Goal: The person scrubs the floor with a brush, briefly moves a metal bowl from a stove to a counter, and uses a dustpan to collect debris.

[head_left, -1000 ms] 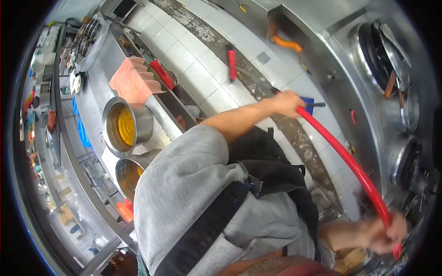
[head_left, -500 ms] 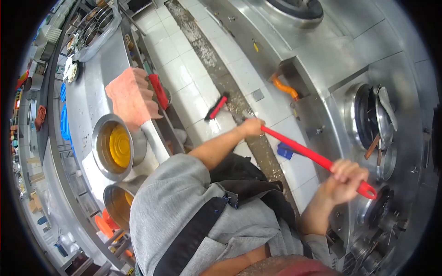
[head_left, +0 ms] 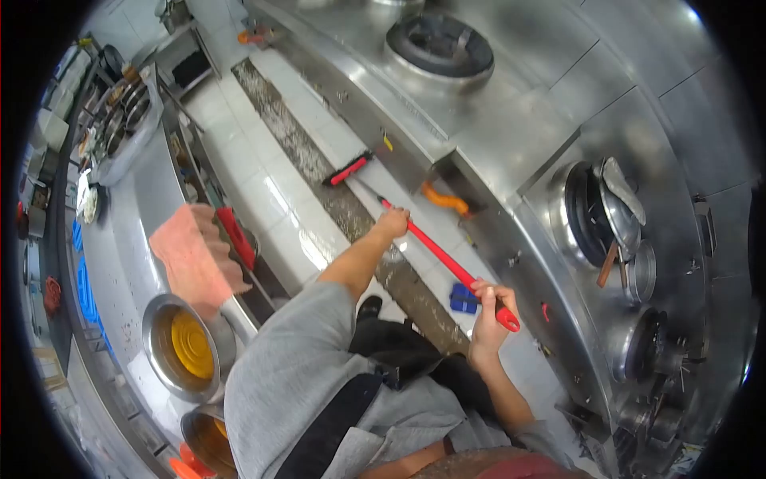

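Note:
A floor brush point(head_left: 437, 249) with a long red handle is in both my hands. My left hand point(head_left: 392, 223) is wrapped round the lower part of the handle. My right hand point(head_left: 492, 311) grips near its top end, with the looped tip showing below the fingers. The brush head point(head_left: 348, 169), red with black bristles, lies across the edge of a dirty, wet floor channel point(head_left: 319, 172) and the white tiles. Under the handle, close to my right hand, a blue object point(head_left: 463, 298) rests on the tiles.
Along the right runs a steel cooking range point(head_left: 519, 112) with a wok burner point(head_left: 440, 44) and stacked pans point(head_left: 594, 211). An orange hose point(head_left: 444, 198) sticks out of an opening low in its front. At left, a steel counter point(head_left: 132, 239) carries a pink cloth point(head_left: 195, 255) and a metal pot point(head_left: 152, 351).
The view has turned and shifted. The brush head has moved from the tiles left of the channel to its far right edge, and my right hand has come down toward my body.

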`<state>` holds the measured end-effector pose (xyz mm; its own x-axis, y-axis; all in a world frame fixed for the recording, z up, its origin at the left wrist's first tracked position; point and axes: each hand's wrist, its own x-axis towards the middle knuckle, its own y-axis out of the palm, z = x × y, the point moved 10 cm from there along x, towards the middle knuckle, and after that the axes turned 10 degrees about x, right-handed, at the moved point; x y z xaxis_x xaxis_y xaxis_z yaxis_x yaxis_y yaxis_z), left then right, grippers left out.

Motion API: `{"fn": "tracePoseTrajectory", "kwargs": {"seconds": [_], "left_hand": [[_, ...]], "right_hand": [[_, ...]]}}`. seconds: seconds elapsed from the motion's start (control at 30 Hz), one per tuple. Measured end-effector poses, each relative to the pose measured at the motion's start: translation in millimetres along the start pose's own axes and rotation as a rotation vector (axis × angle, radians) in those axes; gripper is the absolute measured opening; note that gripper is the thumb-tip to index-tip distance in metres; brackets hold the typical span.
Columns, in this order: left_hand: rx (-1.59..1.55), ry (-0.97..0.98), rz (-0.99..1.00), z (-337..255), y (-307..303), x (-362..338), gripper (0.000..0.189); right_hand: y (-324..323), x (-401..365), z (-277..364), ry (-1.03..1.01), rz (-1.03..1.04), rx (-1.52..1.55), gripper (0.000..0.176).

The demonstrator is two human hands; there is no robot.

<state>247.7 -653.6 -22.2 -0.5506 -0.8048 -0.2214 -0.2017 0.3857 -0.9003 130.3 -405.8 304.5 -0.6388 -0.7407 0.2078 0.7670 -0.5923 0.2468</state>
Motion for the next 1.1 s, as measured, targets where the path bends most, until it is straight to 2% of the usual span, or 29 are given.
{"fn": "tracePoseTrajectory", "kwargs": {"seconds": [0.03, 0.07, 0.1, 0.13, 0.17, 0.2, 0.3, 0.67, 0.77, 1.1], "left_hand": [[0.044, 0.011, 0.132, -4, 15, -3, 0.029], [0.085, 0.173, 0.066, -11, 44, 2, 0.028], [0.079, 0.197, 0.069, -21, 68, 3, 0.027], [0.054, 0.187, 0.07, -38, 66, -14, 0.024], [0.017, 0.22, -0.019, -66, 31, -43, 0.023], [0.005, 0.328, -0.088, -81, 56, -45, 0.022], [-0.073, 0.355, 0.006, -130, 64, -86, 0.02], [-0.128, 0.5, 0.08, -250, 107, -185, 0.025], [-0.133, 0.474, 0.122, -275, 109, -209, 0.028], [-0.125, 0.584, 0.16, -341, 146, -263, 0.023]], "right_hand": [[2, -9, -5, 0.018, 0.061, -0.032, 0.011], [-10, -13, 0, -0.002, 0.038, -0.099, 0.011], [-30, -17, 4, -0.009, -0.019, -0.105, 0.012], [-37, -19, 18, -0.057, -0.04, 0.002, 0.014], [-51, -22, 30, -0.058, -0.041, -0.025, 0.016], [-62, -25, 40, -0.072, -0.014, 0.004, 0.017], [-95, -46, 72, -0.073, -0.034, -0.086, 0.018], [-193, -118, 148, -0.114, -0.047, -0.091, 0.016], [-214, -138, 163, -0.111, -0.022, -0.093, 0.016], [-270, -191, 200, -0.174, -0.008, -0.033, 0.015]]}}
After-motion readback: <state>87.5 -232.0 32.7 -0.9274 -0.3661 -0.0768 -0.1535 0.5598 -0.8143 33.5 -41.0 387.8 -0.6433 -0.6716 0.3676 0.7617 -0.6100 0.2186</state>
